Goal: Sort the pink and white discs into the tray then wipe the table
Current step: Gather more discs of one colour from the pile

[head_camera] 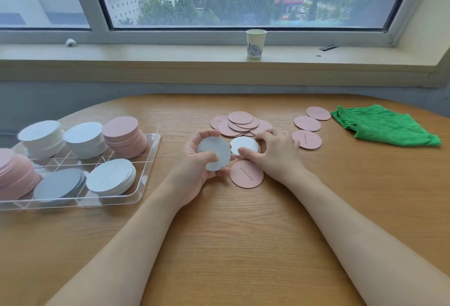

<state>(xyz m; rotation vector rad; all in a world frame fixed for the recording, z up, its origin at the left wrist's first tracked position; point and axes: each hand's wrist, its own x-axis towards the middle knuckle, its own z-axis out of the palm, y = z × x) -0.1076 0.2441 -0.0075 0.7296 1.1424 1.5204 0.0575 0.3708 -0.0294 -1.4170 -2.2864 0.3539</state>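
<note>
My left hand grips a white disc just above the table, thumb across its face. My right hand pinches a second white disc that lies on a pink disc on the table. A single pink disc lies just in front of the hands. A loose pile of pink discs sits behind them, and three more pink discs lie to the right. The clear tray at the left holds stacks of white discs and pink discs.
A crumpled green cloth lies at the table's far right. A paper cup stands on the window sill behind the table. The round wooden table shows bare wood in front of my arms.
</note>
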